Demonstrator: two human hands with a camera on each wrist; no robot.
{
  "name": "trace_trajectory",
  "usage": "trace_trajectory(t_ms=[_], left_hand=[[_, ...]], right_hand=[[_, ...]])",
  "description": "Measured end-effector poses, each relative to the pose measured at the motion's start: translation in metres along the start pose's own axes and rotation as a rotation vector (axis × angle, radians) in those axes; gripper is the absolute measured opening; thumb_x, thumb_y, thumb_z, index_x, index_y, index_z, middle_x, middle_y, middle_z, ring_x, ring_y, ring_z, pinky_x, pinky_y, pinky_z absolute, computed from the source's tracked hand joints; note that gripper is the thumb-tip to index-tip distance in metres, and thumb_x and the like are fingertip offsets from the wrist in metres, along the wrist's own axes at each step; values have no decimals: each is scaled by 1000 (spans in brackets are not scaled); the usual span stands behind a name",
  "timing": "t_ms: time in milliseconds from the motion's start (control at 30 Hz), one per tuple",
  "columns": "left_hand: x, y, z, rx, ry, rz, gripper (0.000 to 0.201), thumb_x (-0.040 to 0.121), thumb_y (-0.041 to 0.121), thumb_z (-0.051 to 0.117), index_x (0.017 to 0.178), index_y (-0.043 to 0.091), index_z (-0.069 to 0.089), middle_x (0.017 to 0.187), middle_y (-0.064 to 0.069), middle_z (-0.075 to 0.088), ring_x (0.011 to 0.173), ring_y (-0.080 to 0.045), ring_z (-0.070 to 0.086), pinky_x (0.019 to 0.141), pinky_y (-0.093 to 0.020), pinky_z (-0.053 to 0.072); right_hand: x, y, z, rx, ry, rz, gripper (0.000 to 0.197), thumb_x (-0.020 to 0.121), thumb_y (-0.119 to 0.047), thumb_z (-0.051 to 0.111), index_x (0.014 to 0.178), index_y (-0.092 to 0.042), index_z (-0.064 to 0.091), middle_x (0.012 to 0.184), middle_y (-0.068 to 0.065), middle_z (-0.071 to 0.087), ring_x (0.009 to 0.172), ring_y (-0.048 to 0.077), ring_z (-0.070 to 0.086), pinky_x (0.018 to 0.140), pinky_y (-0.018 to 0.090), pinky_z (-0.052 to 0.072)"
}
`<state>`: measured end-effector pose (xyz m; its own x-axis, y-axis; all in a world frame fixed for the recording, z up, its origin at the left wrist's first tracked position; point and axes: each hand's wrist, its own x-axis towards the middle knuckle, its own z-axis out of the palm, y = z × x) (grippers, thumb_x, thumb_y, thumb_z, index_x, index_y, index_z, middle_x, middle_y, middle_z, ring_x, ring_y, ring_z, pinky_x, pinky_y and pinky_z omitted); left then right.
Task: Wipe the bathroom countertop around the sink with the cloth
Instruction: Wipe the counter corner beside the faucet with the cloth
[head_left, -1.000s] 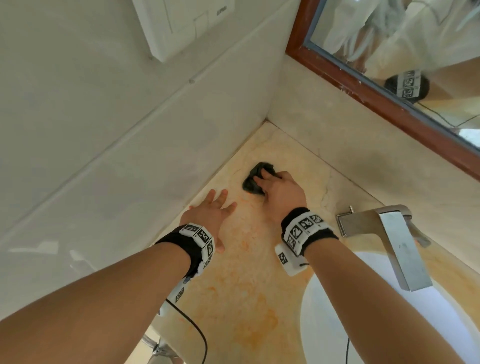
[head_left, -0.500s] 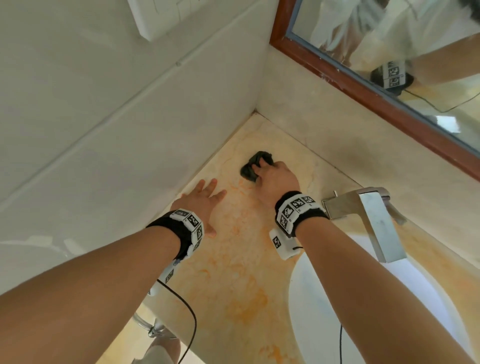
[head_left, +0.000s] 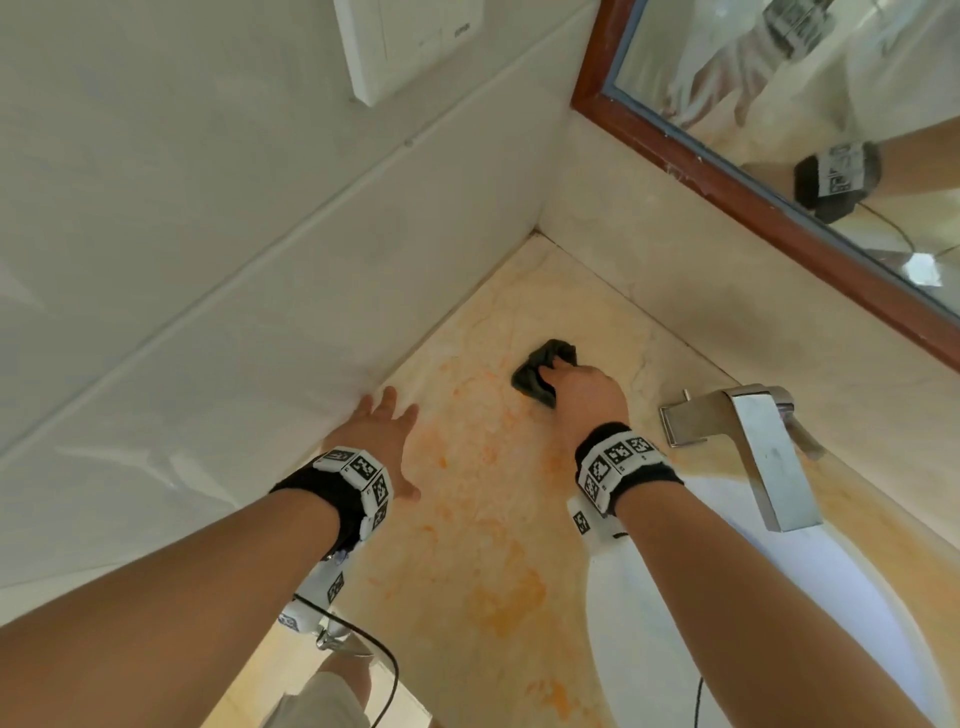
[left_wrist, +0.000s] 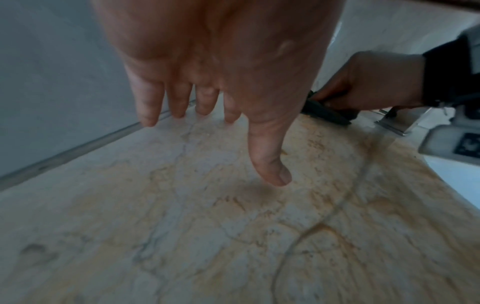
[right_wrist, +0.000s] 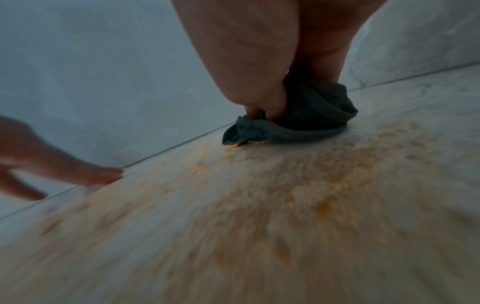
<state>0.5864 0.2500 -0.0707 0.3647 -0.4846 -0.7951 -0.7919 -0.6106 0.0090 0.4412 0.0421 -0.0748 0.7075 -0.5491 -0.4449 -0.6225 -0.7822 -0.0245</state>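
Note:
A dark crumpled cloth (head_left: 540, 370) lies on the beige, orange-stained marble countertop (head_left: 483, 545) near the back corner. My right hand (head_left: 582, 389) grips the cloth (right_wrist: 306, 121) and presses it down on the countertop (right_wrist: 259, 216). My left hand (head_left: 382, 431) has straight, spread fingers, with the fingertips (left_wrist: 179, 112) at the left wall's foot just above the countertop (left_wrist: 182, 236). In the left wrist view the right hand (left_wrist: 369, 82) and the cloth (left_wrist: 324, 113) show at the right. The white sink basin (head_left: 727, 623) lies at the lower right.
A chrome faucet (head_left: 748, 447) stands behind the basin, right of my right hand. Tiled walls close the corner at left and back. A wood-framed mirror (head_left: 779, 218) hangs at the upper right, and a white switch plate (head_left: 410, 41) sits on the left wall.
My right hand has drawn the cloth a little back from the corner along the countertop. My left hand has slid left, closer to the wall. The head camera has shifted.

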Motion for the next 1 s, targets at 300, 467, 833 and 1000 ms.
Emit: trace_trajectory(t_ms=[300,467,833,1000], left_hand=[[2,2,9,-9,-28,-4,131,75,42,82,152,28,-24,156,-4,-35,147,-31,-21,115,-38,32],[5,4,8,-14,-26,-12,134,73,40,84,152,27,-24,156,-6,-35,147,-32,-20,113,-38,35],[5,1,8,11,-6,-17,136,70,44,84,150,30,-25,155,-3,-36,148,-29,-17,110,-42,40],[4,1,7,-2,-10,-17,136,70,44,84,150,32,-25,155,-1,-37,149,-27,-17,109,-44,41]], right_hand=[[71,3,-36,-28,63,83,44,95,-12,47,138,-20,49,130,9,57,113,29,56,88,36,45],[63,-1,-36,-43,76,71,45,94,-8,43,137,-21,49,125,9,58,107,29,58,85,36,44],[-11,-16,11,24,17,-108,51,90,-18,49,140,-28,48,150,-4,42,119,25,51,92,35,48],[6,-4,-5,-53,74,21,41,91,-22,52,132,-27,54,121,0,62,98,23,60,74,32,48]])
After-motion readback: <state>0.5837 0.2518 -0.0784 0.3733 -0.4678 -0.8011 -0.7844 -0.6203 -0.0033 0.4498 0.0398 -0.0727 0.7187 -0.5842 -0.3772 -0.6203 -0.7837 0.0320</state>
